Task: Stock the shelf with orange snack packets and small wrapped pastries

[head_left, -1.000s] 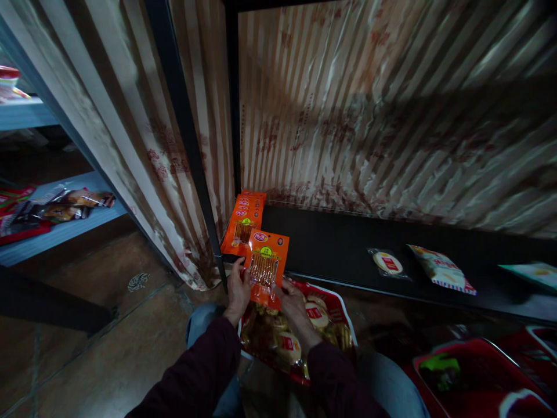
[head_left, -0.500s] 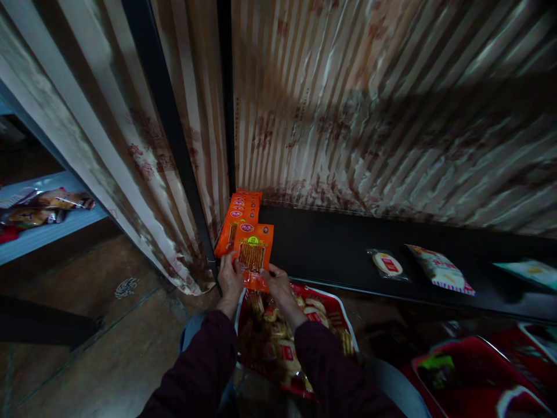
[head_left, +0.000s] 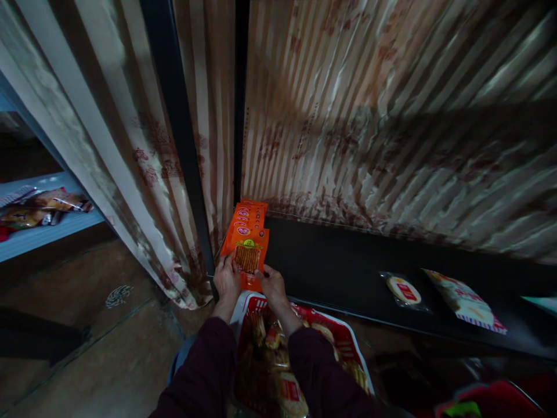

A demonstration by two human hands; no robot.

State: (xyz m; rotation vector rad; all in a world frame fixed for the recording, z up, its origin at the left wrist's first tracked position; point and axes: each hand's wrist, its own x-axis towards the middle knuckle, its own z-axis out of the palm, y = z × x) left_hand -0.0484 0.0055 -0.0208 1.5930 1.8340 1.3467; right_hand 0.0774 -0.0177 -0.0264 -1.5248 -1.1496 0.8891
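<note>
An orange snack packet [head_left: 248,258] with a clear window showing brown sticks lies between my hands at the left end of the black shelf. My left hand [head_left: 227,277] grips its lower left edge, fingers bent over it. On the lower right edge, my right hand [head_left: 272,285] pinches the same packet between thumb and fingers. Behind and partly under it, several matching orange packets [head_left: 252,210] overlap in a row that runs back to the shelf's corner post. Below my wrists stands a red and white basket [head_left: 348,337] filled with wrapped snacks.
The black shelf [head_left: 331,255] runs right, carrying a round wrapped biscuit [head_left: 404,290] and a white snack bag [head_left: 465,299]. A pleated curtain [head_left: 348,116] hangs behind it. Black posts [head_left: 176,116] rise at left. Another shelf [head_left: 56,232] with bagged food sits far left.
The orange packet has moved back and left, now lining up over the row of matching packets. Both hands moved with it. The view has shifted slightly.
</note>
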